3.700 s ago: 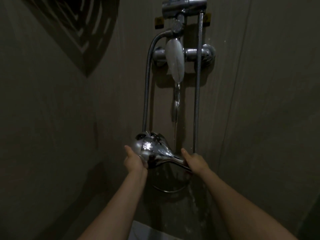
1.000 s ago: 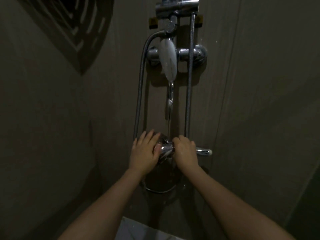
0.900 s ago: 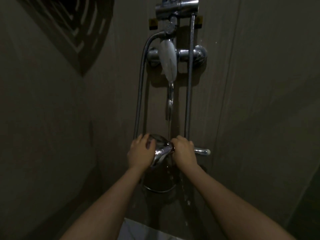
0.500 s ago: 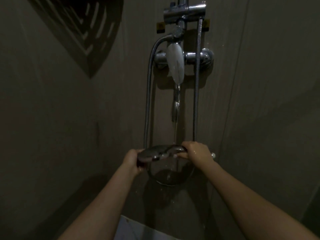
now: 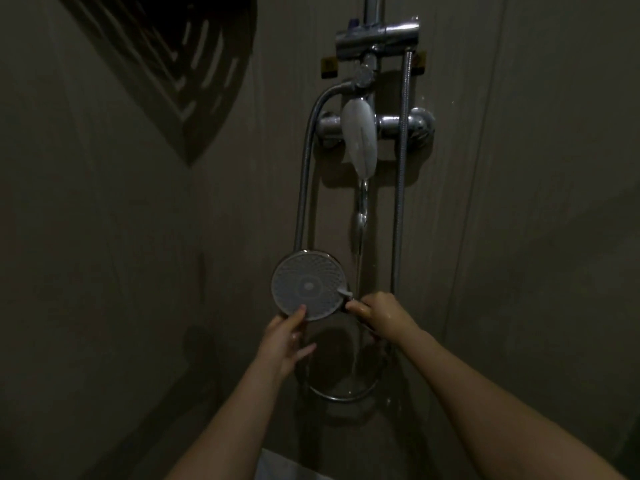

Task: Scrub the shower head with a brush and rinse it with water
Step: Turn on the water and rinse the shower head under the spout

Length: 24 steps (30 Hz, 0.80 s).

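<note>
Nearest the camera, two bare forearms reach up and forward into a dim shower corner. The left hand (image 5: pixel 282 337) has its fingers loosely spread, thumb tip touching the lower rim of the shower head (image 5: pixel 308 285), steadying it rather than gripping it. The right hand (image 5: pixel 382 315) curls round the handle just right of the disc; its fingers wrap the handle so the head can be turned and aimed. The shower head sits between the hands, its round nozzle face turned toward the camera, probably so the person can check the nozzles.

Just beyond, a thin stream of water (image 5: pixel 358 271) falls from the spout (image 5: pixel 360 216) and passes just right of the disc, behind the right hand's fingers. The face is beside the stream, not under it, so the rinse looks paused for a look. No brush is in view, so I judge the scrubbing is done or set aside.

Below and behind the hands the hose (image 5: pixel 304 188) loops low and climbs the wall on the left; a second stretch hangs straight on the right. Farther up is the mixer valve (image 5: pixel 412 124) with its pale lever (image 5: pixel 360 140), lifted to keep water running. Highest is the chrome bracket (image 5: pixel 377 38) on the riser, and a slatted shadow (image 5: pixel 173 64) lies on the left wall
</note>
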### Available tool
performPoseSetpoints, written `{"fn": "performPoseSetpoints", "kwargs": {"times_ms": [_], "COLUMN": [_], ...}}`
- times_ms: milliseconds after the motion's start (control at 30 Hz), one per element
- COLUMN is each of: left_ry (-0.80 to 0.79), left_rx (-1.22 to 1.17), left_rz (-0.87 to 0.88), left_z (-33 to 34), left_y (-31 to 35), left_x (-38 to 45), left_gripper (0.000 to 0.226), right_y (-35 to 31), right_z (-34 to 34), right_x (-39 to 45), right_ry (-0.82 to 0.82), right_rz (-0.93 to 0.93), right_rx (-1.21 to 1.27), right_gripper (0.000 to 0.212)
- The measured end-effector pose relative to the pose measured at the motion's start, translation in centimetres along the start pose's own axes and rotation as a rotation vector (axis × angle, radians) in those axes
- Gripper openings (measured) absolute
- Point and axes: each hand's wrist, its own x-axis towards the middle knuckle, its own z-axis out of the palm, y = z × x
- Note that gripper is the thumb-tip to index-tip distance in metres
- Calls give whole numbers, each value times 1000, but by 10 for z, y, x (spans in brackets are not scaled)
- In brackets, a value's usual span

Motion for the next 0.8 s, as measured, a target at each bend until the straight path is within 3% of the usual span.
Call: {"fn": "performPoseSetpoints", "kwargs": {"times_ms": [133,267,400,633,800], "left_ry": [-137,9,15,32,58], "left_rx": [-145,-238,-233,-243,-94], "left_rz": [-9,143,229,276,318], "left_z": [12,13,1,-14,-21], "left_y": [0,16,31,47,56], "left_x": [4,8,9,2,0], "left_gripper": [21,34,19,13,12], "right_y": [-21,-48,-86,-132,-119], "right_z": [2,-17,-53,-120,-132], "right_x": [6,7,2,-2,9], "right_ry": [-27,52,77,245,288], "right_rz": [-67,-78,-186,-267,-168], "right_rx": [-84,-251,-157,676,692], "right_gripper": [40,37,33,34,35]}}
